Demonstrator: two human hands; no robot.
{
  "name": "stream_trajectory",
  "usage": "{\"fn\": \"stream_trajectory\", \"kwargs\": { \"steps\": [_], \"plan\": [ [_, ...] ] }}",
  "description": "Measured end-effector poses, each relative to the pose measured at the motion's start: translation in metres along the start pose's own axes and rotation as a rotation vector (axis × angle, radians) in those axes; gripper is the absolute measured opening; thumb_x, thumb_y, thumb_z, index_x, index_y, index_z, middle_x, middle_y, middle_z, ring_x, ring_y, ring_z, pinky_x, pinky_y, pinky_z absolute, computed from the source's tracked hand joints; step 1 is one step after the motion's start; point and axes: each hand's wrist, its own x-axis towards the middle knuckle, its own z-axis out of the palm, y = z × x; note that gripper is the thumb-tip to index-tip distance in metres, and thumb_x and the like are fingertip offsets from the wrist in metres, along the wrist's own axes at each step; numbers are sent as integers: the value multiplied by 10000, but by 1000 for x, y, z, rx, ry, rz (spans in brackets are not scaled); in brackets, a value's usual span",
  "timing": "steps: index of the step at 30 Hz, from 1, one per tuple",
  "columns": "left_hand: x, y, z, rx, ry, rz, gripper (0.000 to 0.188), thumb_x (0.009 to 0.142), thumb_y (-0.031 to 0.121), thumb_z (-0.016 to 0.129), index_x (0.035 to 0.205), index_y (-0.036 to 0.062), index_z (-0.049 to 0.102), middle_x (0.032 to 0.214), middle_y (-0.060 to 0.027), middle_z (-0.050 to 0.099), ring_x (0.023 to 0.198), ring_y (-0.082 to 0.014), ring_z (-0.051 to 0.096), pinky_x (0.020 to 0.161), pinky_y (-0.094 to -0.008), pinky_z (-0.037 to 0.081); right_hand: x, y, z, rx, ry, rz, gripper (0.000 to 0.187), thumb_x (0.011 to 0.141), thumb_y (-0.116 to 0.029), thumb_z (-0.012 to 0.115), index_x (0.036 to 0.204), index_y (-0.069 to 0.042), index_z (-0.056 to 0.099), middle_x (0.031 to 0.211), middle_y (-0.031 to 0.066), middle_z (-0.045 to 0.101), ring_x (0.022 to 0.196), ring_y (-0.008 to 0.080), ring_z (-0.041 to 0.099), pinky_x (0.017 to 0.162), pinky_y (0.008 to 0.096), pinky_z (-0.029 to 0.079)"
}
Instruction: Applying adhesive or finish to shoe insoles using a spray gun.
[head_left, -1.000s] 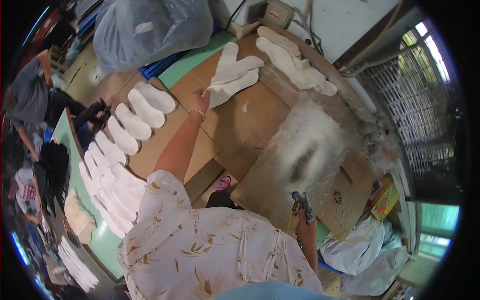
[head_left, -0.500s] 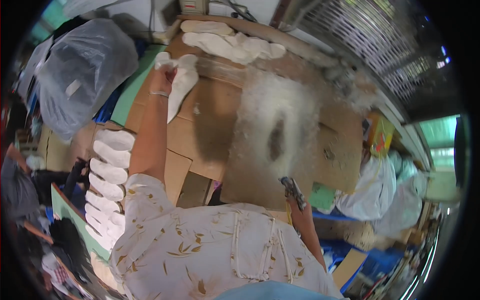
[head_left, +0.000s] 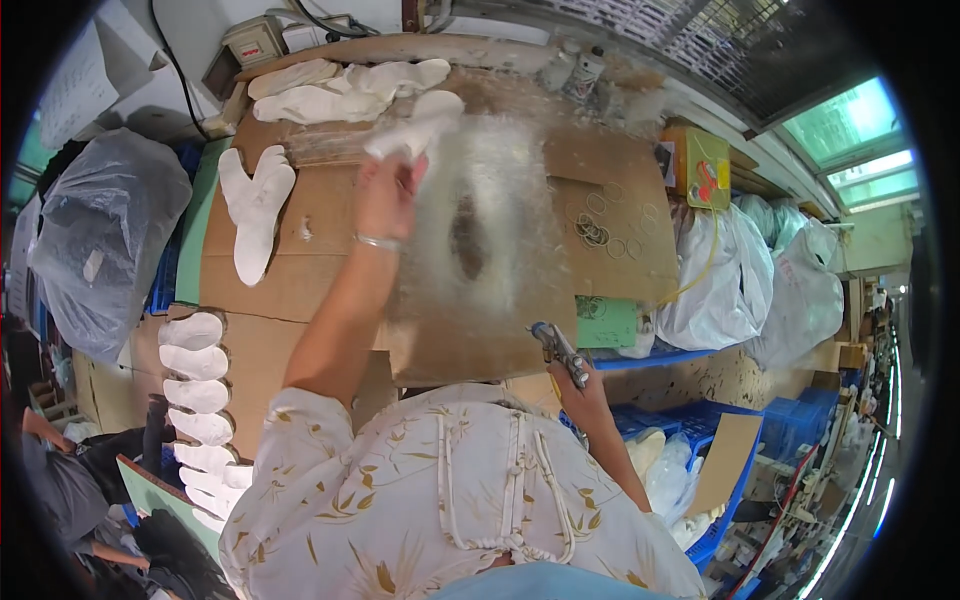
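Note:
My left hand pinches a white insole, blurred by motion, above the cardboard and to the left of a whitish, hazy patch. My right hand is wrapped round a metal spray gun, its nozzle toward the patch. Left of my left arm, a pair of white insoles lies on the cardboard. More white insoles lie along the far edge. At the near left, several others overlap in a row.
A yellow box and white plastic bags stand at the right, with wire rings nearer the middle. A large plastic-covered bundle is at the left. Blue crates stand low at the right. Other people are at the left edge.
My left hand has moved right from the insole pair, carrying an insole toward the hazy patch. The view has shifted. White mist by the nozzle has gone; my right hand keeps the spray gun.

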Motion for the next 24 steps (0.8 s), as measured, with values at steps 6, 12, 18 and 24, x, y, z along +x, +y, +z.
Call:
{"fn": "stream_trajectory", "kwargs": {
  "steps": [6,12,18,24],
  "plan": [
    [-106,-114,-53,14,218,-238,125,819,-19,547,901,71,517,872,-21,585,742,-108,587,774,-291,543,-13,35,-31,-31,3,-19,227,893,-234,555,944,-13,551,695,19,469,672,101,411,598,265,378],
    [-154,-146,-79,35,303,-225,174,820,-14,540,976,46,493,950,-59,597,810,-163,618,745,-291,550,-20,38,-46,8,23,22,198,895,-214,547,916,-17,541,703,0,458,672,93,395,591,260,369],
    [-167,-174,-122,365,367,-591,194,830,86,582,993,32,491,966,-83,591,775,-189,632,676,-308,560,-5,21,-47,61,31,2,170,896,-173,537,925,-6,544,695,-10,445,669,83,379,589,249,357],
    [-153,-160,-125,594,342,-624,196,856,184,565,916,-1,543,805,-86,610,630,-171,626,488,-268,533,24,-47,-45,149,71,-12,227,894,-198,544,997,5,546,715,2,484,676,89,407,607,255,376]
  ]
}}
